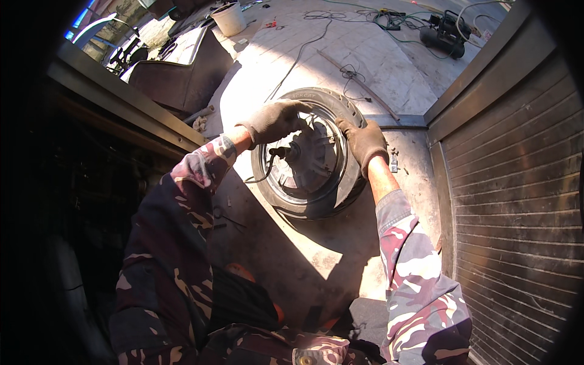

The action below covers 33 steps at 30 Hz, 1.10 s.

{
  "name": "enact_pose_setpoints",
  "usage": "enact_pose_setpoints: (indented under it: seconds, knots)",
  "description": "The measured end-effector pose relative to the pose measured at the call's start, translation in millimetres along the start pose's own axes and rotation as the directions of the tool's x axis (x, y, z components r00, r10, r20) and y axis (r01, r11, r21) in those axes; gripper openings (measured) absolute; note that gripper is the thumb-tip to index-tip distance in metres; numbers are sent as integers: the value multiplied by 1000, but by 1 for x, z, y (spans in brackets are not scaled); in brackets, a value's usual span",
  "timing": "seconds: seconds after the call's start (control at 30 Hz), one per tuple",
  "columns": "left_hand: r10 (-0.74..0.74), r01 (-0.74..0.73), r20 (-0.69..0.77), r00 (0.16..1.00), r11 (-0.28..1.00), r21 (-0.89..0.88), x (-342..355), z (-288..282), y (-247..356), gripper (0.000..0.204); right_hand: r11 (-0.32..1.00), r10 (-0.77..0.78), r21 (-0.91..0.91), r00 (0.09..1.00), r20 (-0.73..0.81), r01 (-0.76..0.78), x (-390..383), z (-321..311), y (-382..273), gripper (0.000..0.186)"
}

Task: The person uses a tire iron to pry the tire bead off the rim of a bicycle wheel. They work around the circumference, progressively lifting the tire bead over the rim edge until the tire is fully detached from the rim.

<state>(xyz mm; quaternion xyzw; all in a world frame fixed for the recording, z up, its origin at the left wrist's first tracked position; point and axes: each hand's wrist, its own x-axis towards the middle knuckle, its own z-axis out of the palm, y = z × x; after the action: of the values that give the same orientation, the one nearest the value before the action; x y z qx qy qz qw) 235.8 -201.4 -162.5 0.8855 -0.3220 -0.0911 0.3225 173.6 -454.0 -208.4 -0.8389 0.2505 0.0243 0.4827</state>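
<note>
Brown work gloves cover both hands in the head view, and a hub-motor wheel lies directly between and below them. The left hand reaches in from the wheel's upper left, its fingers bent over the upper part of the metal hub; their tips fall in dark shadow, so I cannot tell whether they pinch anything. The right hand is closed over the right side of the black tyre, thumb toward the rim and the other fingers over the outer side.

Below the left hand, an axle stub sticks out of the hub's middle, and a black cable curves from it to the left. Further down on that side, a dark thin tool of unclear kind lies on the ground in shade. Just right of the right hand are small metal parts, and well beyond stands a slatted panel. Ahead of the right hand, a thin rod lies on the pale ground, with a black air compressor farther off. Well ahead of the left hand stands a white bucket.
</note>
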Motion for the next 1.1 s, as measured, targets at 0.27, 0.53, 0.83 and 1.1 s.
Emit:
enact_pose_setpoints:
  seconds: [0.27,0.53,0.83,1.1]
  knots:
    - [-490,465,-54,870,852,-240,28,-5,20,41,1000,2,26,999,37,-3,0,0,-1,90]
    - [-432,398,-140,891,891,-217,10,-4,15,36,999,8,33,999,31,-9,-1,-1,0,91]
    - [136,-27,-243,960,914,405,1,-4,14,21,999,39,4,996,80,-40,1,-3,-3,95]
    - [-431,397,71,900,740,-544,4,-3,20,32,999,-19,51,1000,18,18,7,5,4,93]
